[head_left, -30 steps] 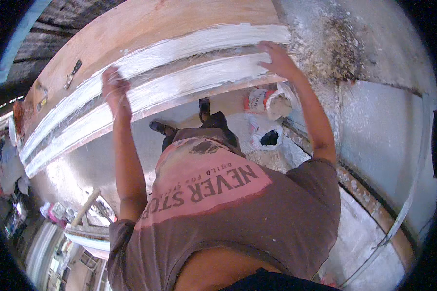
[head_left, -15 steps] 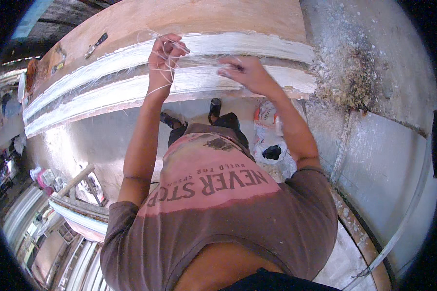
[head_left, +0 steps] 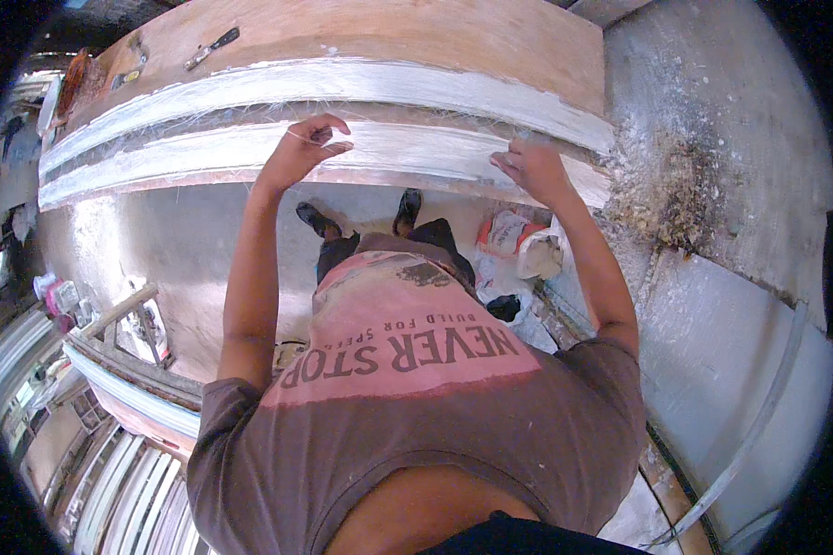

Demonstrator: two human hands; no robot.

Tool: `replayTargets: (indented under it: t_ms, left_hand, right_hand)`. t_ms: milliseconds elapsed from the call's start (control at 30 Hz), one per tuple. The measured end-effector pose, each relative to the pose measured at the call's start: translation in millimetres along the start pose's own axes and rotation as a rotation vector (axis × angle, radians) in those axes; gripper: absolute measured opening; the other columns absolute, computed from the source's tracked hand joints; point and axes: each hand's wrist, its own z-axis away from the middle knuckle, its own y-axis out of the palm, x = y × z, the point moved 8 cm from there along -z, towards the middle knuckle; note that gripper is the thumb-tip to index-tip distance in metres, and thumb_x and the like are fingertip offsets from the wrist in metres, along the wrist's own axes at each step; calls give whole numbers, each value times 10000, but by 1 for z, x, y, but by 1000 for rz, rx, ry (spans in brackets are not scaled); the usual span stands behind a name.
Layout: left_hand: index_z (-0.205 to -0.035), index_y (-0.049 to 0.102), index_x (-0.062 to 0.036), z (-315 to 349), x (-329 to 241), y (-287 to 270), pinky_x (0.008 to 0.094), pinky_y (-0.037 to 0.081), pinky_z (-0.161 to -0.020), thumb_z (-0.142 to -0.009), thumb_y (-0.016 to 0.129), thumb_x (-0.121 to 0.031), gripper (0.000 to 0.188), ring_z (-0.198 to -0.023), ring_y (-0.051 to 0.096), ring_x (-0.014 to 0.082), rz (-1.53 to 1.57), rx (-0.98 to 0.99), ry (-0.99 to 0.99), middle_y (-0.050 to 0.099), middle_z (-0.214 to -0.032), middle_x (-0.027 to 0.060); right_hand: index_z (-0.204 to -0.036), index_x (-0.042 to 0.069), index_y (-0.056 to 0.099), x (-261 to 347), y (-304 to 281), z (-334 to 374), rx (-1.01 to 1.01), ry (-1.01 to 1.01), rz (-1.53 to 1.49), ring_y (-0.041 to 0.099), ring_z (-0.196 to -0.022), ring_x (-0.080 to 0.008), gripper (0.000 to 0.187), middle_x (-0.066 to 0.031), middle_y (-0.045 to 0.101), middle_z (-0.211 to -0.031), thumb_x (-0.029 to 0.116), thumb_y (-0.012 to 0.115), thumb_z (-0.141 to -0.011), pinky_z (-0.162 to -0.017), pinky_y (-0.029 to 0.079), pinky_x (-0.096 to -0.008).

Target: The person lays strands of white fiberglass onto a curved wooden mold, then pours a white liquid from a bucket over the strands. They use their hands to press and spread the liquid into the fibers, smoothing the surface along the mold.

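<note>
— While both arms reach forward over the table (head_left: 416,32), what are the hands on?

— On the long white moulding (head_left: 204,153) that lies lengthwise along the near edge of the plywood table top. It has two pale ridges with a darker groove between them, and loose pale fibres (head_left: 250,116) lie along that groove.

— And the left hand (head_left: 301,153)?

— It is raised just over the near ridge, about the middle of the moulding. Its fingers (head_left: 329,134) are curled together, thumb against fingertips, pinched on a thin strand of fibre; how much of the strand they hold I cannot tell.

— The right hand (head_left: 532,171)?

— It lies palm down on the near ridge, towards the right end of the moulding. Its fingers are stretched out flat and close together, pressed on the white surface, gripping nothing.

— What else lies about?

— A scraper (head_left: 211,48) rests on the bare plywood at the far left, well apart from both hands. Below the table edge the person's two dark shoes (head_left: 317,220) stand on the pale floor (head_left: 157,240), and an orange and white sack (head_left: 509,236) sits just to their right. Long white strips (head_left: 130,393) are stacked at the lower left.
</note>
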Motion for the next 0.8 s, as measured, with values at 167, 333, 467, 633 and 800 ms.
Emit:
replayTargets:
  t_ms: [167, 333, 467, 633, 800]
  left_hand:
    - [-882, 612, -53, -11, 53, 23, 286, 424, -602, -787, 741, -190, 210, -634, 473, 116, -190, -124, -101, 566, -707, 35]
    - [-854, 573, -9, -17, 71, 52, 292, 466, -655, -784, 684, -140, 186, -685, 551, 128, -17, -231, -125, 603, -734, 64]
    - [-858, 580, 3, -23, 66, 56, 307, 470, -673, -759, 680, -175, 228, -671, 555, 163, 11, -237, -136, 594, -730, 81]
    - [-872, 574, -9, -28, 56, 51, 287, 444, -652, -773, 697, -221, 264, -693, 520, 127, 14, -175, -146, 565, -733, 38]
    - [-892, 630, -33, -20, 61, 41, 324, 458, -640, -744, 716, -284, 304, -639, 527, 180, -58, -102, -179, 559, -695, 67]
  right_hand:
    - [-1097, 164, 648, -44, 61, 7, 89, 138, 177, 586, -970, -295, 280, -97, 601, -1011, 332, 590, -881, -819, 480, -442]
    - [-1220, 154, 570, 24, 26, 0, -216, 0, -6, 463, -1179, -340, 445, -125, 478, -1313, 312, 659, -814, -994, 395, -455]
    - [-1299, 170, 512, 88, 102, 3, -21, -284, 289, 485, -1159, -309, 454, -106, 507, -1290, 229, 576, -853, -1014, 383, -446]
    - [-1379, 193, 432, 125, 141, -26, 41, -434, 351, 526, -1163, -275, 489, -104, 497, -1338, 171, 496, -894, -1034, 368, -449]
    - [-1251, 105, 504, 151, 116, -72, 288, -370, 274, 592, -1057, -259, 378, -118, 548, -1179, 182, 535, -882, -889, 487, -403]
